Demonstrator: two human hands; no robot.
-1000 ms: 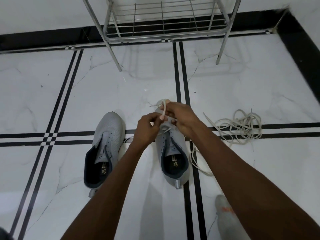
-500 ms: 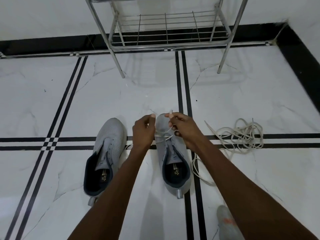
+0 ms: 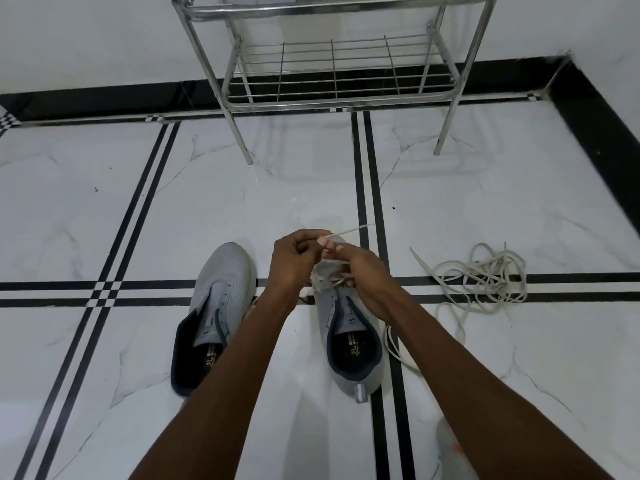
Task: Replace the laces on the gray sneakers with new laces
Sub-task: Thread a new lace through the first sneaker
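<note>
Head view: both hands (image 3: pixel 325 268) pinching a flat pale lace (image 3: pixel 349 231) over a gray mesh sneaker (image 3: pixel 349 327) on glossy marble-veined floor (image 3: pixel 104 216).

Metal wire rack (image 3: pixel 332 77) at 12 o'clock, against white wall (image 3: pixel 86 36), two front legs on floor. White marble-look floor (image 3: pixel 104 341) with paired black stripes crossing at 9 o'clock. Black skirting band (image 3: pixel 104 102) along wall base, turning corner at 2 o'clock. Grey-sock foot (image 3: pixel 450 452) at 5 o'clock, orange mark.
</note>
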